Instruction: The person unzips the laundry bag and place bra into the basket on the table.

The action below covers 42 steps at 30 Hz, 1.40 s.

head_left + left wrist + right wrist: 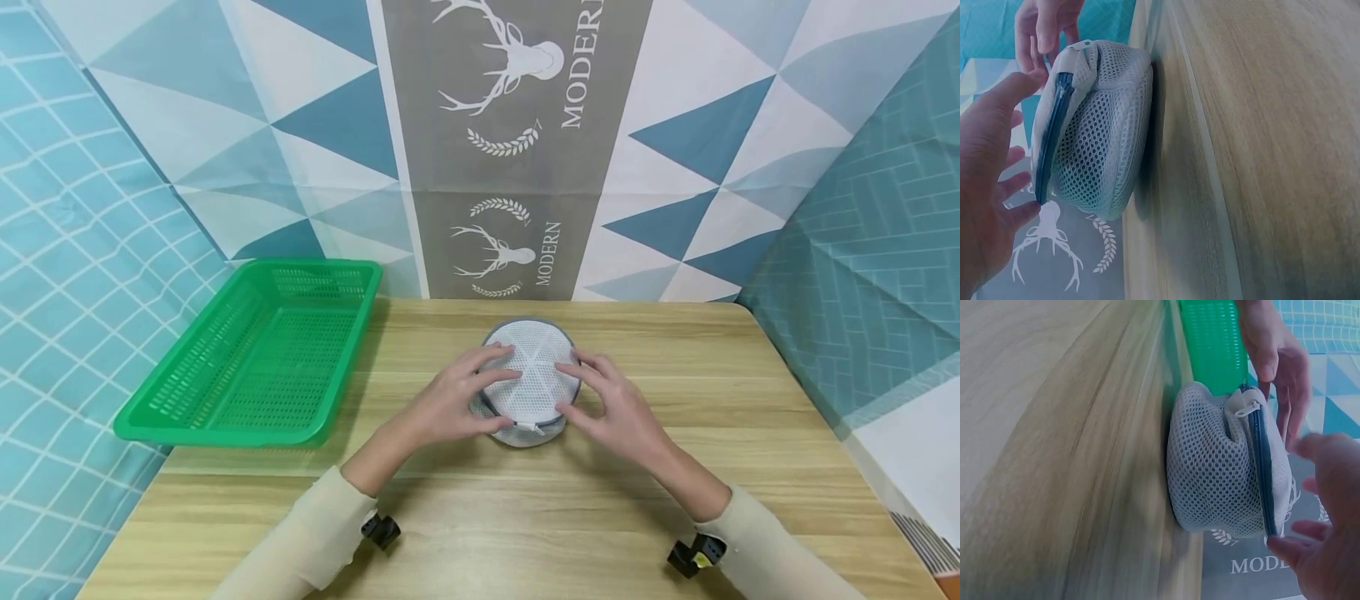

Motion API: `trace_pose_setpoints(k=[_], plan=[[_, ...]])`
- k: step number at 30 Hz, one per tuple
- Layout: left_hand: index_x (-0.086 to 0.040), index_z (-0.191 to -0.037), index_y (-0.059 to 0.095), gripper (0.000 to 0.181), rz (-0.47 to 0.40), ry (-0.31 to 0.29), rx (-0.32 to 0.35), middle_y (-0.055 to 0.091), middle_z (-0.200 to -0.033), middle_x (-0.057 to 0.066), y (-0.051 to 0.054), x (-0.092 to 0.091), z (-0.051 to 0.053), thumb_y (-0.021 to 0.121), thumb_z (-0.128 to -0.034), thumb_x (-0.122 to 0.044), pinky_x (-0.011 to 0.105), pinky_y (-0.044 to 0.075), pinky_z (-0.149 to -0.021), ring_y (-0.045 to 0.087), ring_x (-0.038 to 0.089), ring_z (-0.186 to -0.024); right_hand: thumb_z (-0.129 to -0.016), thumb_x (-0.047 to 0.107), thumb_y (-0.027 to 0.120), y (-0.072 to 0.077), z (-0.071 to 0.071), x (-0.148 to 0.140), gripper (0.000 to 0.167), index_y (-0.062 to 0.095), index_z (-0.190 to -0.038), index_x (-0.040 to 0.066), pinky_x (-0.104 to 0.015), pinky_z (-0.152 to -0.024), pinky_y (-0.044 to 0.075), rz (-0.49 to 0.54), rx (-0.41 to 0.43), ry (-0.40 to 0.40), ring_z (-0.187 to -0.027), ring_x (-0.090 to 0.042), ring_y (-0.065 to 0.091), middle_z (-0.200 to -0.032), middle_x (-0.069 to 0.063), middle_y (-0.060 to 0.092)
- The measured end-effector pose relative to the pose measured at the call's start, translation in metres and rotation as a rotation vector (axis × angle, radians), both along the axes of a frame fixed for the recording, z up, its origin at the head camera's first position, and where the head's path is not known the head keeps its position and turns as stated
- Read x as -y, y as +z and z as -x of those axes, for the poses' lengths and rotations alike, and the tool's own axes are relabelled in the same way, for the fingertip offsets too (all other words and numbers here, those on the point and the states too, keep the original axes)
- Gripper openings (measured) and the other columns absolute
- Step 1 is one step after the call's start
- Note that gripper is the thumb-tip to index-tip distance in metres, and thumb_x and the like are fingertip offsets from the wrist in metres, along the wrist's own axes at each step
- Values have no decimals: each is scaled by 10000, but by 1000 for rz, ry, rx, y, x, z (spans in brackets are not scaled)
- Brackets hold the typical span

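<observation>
A round white mesh laundry bag [531, 379] stands on the wooden table, its flat lid edged by a dark blue-grey zipper [1057, 134]. The white zipper pull [1248, 410] is at the side facing the person. At the lid's left edge is the left hand [459, 398], fingers spread and slightly bent, fingertips over the lid. On the other side, the right hand [617, 408] is spread in the same way, fingertips at the right part of the rim. Neither hand visibly pinches the bag. Its mesh side [1204, 469] looks puffed and creased; I cannot tell what is inside.
A green plastic basket [341, 367] with slotted walls stands at the table's left, partly past the edge. Behind the table [480, 533] rises a patterned wall covering [322, 125] with triangles and deer heads. Blue tiled-pattern sheets [60, 250] flank both sides.
</observation>
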<state>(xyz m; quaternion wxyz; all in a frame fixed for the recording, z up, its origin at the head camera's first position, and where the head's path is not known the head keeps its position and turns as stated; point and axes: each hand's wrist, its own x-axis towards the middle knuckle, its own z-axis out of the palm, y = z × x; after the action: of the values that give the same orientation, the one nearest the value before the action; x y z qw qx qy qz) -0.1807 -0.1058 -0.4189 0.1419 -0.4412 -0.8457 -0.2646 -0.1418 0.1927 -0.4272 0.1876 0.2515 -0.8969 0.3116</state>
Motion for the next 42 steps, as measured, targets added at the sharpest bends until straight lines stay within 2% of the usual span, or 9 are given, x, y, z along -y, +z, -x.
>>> trace_pose_setpoints(k=[5, 10, 24, 28, 31, 34, 36, 40, 42], plan=[[-144, -1442, 743, 737, 37, 3, -3, 592, -1684, 175, -3, -1, 0, 1035, -800, -362, 596, 522, -1284, 565, 433, -1584, -883, 179, 960, -3, -2, -2, 586, 753, -1428, 118, -711, -1115, 603, -60, 9, 53, -1443, -525, 654, -1591, -256, 629], [-158, -1419, 760, 715, 61, 22, -14, 599, -1684, 174, -6, -1, 1, 1050, -788, -329, 590, 512, -1294, 559, 431, -1593, -886, 200, 962, -4, -2, -1, 595, 749, -1436, 120, -710, -1170, 568, -72, 45, 73, -1501, -526, 608, -1635, -251, 601], [-163, -1406, 774, 603, 74, 38, -6, 660, -1640, 133, -7, -1, 3, 977, -857, -309, 609, 518, -1283, 581, 425, -1577, -885, 176, 958, -6, -2, 1, 575, 761, -1421, 109, -676, -1177, 574, -82, 20, 71, -1491, -514, 620, -1627, -256, 608], [-132, -1351, 797, 493, 58, 46, -25, 718, -1572, 128, -5, -3, 3, 928, -905, -296, 572, 548, -1259, 649, 411, -1514, -877, 155, 959, -6, -2, 1, 563, 763, -1402, 94, -667, -1165, 584, -72, -12, 78, -1470, -510, 639, -1600, -261, 629], [-108, -1210, 832, 293, 5, 43, -56, 801, -1436, 123, -4, -4, 4, 888, -952, -234, 525, 607, -1196, 739, 383, -1403, -878, 146, 957, -5, -2, 1, 550, 765, -1390, 96, -656, -1163, 587, -61, -30, 82, -1461, -499, 651, -1580, -250, 647], [-103, -1077, 838, 167, -48, 32, -83, 852, -1310, 117, -3, -5, 4, 894, -949, -195, 488, 650, -1131, 798, 361, -1303, -884, 145, 954, -5, -3, 1, 535, 768, -1383, 104, -646, -1163, 589, -55, -32, 81, -1456, -485, 659, -1568, -230, 662], [-115, -1068, 837, 221, -48, 36, -95, 855, -1300, 108, -4, -5, 4, 937, -915, -239, 472, 655, -1123, 804, 348, -1292, -888, 147, 952, -5, -3, 1, 524, 770, -1377, 104, -642, -1161, 591, -55, -31, 80, -1453, -482, 663, -1562, -223, 668], [-137, -1152, 828, 465, 2, 55, -95, 823, -1369, 95, -7, -5, 4, 1032, -802, -366, 458, 626, -1175, 769, 331, -1349, -893, 147, 949, -5, -3, 2, 503, 776, -1362, 95, -637, -1161, 593, -57, -26, 80, -1450, -484, 666, -1555, -223, 675], [-146, -1181, 825, 507, 28, 70, -93, 808, -1389, 86, -8, -6, 4, 1046, -784, -372, 452, 616, -1192, 755, 320, -1365, -895, 149, 948, -4, -3, 2, 493, 780, -1355, 93, -637, -1159, 594, -59, -25, 80, -1450, -484, 666, -1552, -224, 676]])
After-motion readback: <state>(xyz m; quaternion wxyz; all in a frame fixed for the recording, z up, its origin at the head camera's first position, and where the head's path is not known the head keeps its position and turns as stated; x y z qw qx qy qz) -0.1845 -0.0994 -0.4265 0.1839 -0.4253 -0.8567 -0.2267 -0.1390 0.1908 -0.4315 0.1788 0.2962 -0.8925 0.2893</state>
